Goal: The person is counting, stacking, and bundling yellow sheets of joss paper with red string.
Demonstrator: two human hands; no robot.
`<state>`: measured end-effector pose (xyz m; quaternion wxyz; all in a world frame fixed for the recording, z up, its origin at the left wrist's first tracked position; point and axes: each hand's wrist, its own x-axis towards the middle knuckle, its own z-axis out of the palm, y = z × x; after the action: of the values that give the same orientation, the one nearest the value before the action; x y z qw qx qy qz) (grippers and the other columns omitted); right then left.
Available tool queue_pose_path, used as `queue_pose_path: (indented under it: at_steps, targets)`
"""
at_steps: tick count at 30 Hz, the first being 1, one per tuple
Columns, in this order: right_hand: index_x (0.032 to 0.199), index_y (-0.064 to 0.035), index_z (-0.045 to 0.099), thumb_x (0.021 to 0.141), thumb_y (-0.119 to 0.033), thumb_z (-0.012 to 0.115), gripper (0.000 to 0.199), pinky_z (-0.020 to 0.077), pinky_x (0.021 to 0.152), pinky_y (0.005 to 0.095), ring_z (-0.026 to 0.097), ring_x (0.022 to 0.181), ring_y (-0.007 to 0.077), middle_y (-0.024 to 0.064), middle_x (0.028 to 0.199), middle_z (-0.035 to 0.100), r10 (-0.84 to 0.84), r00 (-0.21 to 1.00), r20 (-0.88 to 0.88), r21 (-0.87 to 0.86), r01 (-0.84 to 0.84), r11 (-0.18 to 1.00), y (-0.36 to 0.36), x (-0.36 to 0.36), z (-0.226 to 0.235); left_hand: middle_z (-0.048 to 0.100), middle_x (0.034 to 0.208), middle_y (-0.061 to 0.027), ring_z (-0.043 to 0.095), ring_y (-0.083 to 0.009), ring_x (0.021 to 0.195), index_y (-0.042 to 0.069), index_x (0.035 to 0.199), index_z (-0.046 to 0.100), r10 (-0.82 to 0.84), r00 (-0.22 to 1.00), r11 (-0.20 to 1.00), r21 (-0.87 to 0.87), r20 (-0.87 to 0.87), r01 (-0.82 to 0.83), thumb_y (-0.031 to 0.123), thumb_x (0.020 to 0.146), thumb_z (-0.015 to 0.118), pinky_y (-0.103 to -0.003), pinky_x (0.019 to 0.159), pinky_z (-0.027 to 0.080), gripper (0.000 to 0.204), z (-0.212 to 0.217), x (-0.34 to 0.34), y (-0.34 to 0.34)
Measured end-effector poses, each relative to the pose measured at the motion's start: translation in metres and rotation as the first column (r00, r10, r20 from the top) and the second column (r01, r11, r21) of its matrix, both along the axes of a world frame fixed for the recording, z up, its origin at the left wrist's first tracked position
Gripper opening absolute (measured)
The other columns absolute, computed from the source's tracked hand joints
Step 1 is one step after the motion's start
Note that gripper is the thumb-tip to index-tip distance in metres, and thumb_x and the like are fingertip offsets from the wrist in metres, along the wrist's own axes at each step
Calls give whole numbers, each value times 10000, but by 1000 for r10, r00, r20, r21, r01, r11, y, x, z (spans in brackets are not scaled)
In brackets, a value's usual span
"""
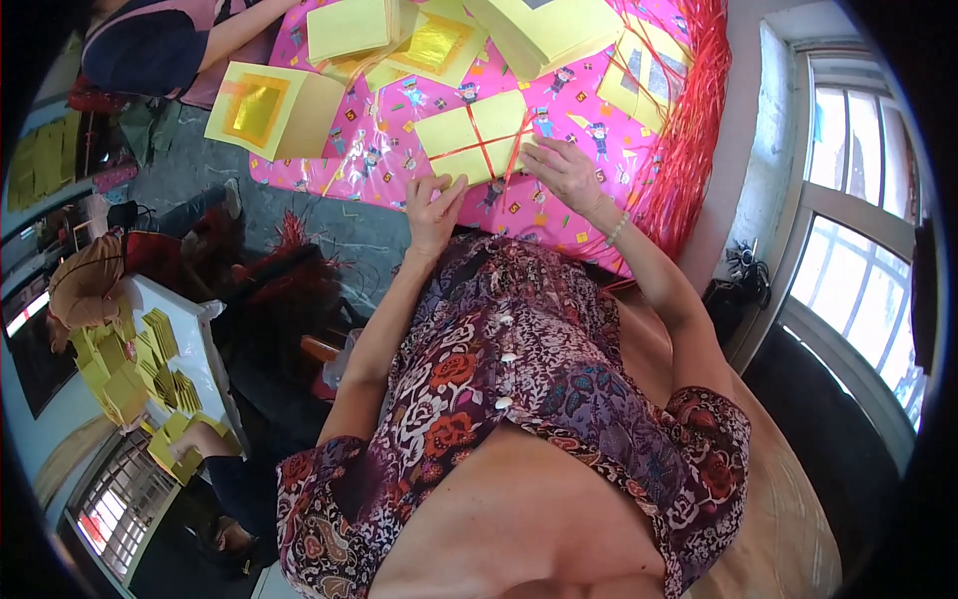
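Observation:
A stack of yellow paper (449,140) lies on the pink patterned tabletop in front of me, with red plastic string (485,150) crossing over it. At its near left corner, my left hand (434,212) is closed, fingers curled and gripping the edge. My right hand (569,178) is at the stack's right edge, its fingers pinched around the string. A loose length of string hangs from there over the near side of the stack. My right fingertips are partly hidden.
More yellow paper stacks (349,28) lie at the far side, one with a gold square (252,112) at the left edge. A thick bundle of red string (689,150) hangs along the table's right. Another person's arm (249,28) reaches in; others sit by a white table (190,314) at left.

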<state>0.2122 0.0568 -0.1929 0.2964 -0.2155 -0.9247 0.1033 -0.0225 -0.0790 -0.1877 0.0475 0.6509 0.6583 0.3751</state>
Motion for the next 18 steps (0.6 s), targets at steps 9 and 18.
queue_pose_path:
  at_steps: [9,18]
  targets:
    - [1031,-89,689,740,-109,702,291,537,747,358,615,1069,249,42,1085,661,-37,997,-71,-10,37,999,-5,-2,-4,594,830,-21,533,-231,803,162,984,745,-23,998,1000,8,-60,24,51,683,793,-341,665,460,324,0,-2,2]
    - [1086,-55,665,825,-135,679,273,515,853,370,598,1073,278,95,1112,633,-124,990,-63,-290,101,952,0,-1,19,579,948,-58,518,-261,889,120,1092,679,-6,1000,997,-75,18,7,165,741,773,-399,824,422,365,16,-13,10]
